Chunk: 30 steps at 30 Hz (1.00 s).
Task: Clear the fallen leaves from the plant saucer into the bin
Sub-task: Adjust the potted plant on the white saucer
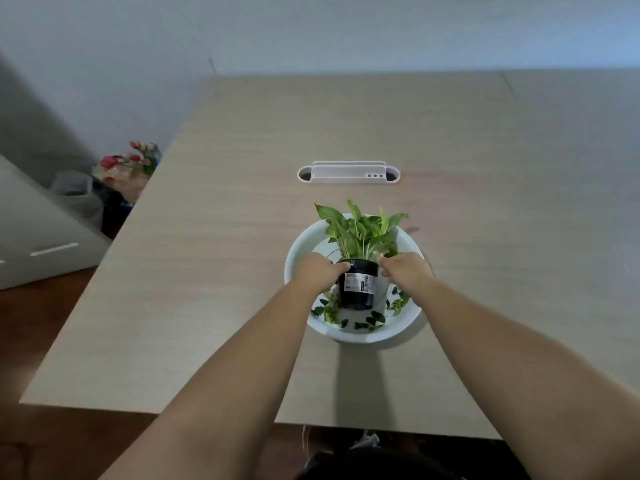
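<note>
A black plastic plant pot (358,287) with a white label and green leaves stands in a white round saucer (360,336) on the wooden table. My left hand (320,271) grips the pot's rim on its left side. On the right side, my right hand (405,271) holds the same rim. Several fallen green leaves (372,320) lie on the saucer floor around the pot's base, mostly at the front and on both sides. A bin (74,192) with a clear liner stands on the floor left of the table.
A white cable-slot cover (348,173) is set into the table behind the saucer. Beside the bin on the floor sit red and pink flowers (130,161) over a dark container. A grey cabinet (38,233) stands at the far left.
</note>
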Tool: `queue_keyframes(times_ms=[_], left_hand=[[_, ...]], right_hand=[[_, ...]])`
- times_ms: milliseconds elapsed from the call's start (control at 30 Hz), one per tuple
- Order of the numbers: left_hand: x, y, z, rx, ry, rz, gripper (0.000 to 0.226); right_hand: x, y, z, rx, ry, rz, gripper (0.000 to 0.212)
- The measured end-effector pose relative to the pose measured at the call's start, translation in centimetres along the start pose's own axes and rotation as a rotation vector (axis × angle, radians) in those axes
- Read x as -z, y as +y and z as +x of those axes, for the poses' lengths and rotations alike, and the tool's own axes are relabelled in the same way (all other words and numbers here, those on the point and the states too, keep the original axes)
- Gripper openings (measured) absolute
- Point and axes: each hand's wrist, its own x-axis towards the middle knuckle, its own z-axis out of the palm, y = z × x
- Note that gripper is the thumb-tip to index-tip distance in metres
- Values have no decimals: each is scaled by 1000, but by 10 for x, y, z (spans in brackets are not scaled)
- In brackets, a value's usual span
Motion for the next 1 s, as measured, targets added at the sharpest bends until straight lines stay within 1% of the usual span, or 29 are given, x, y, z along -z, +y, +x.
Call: queue_keyframes(times_ms=[67, 167, 200, 333, 433, 500, 567, 633, 667, 767, 833, 900, 967, 1000], left_hand=[[-1, -3, 1, 26, 7, -76, 45], [-7, -8, 3, 43, 6, -231, 39], [-9, -8, 4, 46, 12, -261, 35], [-17, -13, 13, 55, 19, -321, 25], [-21, -20, 19, 70, 23, -376, 26], [-21, -23, 20, 82, 23, -405, 30], [-22, -23, 20, 96, 22, -423, 39], [-22, -22, 19, 87, 21, -439, 40], [-22, -21, 18, 81, 19, -444, 39], [-22, -23, 17, 55, 18, -483, 51], [-21, -25, 16, 38, 22, -513, 57], [-20, -25, 15, 20, 32, -554, 52], [-19, -25, 15, 1, 50, -597, 42], [-18, -25, 14, -12, 61, -614, 41]], right_hand=[[-3, 5, 4, -95, -5, 125, 42], [-12, 19, 8, -161, -52, 262, 34], [-15, 22, 9, -171, -61, 286, 35], [-21, 29, 12, -184, -104, 394, 52], [-23, 33, 12, -162, -140, 418, 54], [-22, 32, 9, -133, -164, 437, 49], [-22, 33, 8, -119, -185, 448, 38], [-22, 33, 6, -94, -206, 458, 19], [-22, 32, 6, -78, -211, 465, 16], [-21, 28, 1, -33, -209, 507, 29], [-21, 27, -2, 1, -185, 507, 25], [-22, 27, -4, 32, -152, 488, 18], [-23, 23, -6, 63, -136, 489, 20], [-24, 21, -7, 78, -124, 489, 22]])
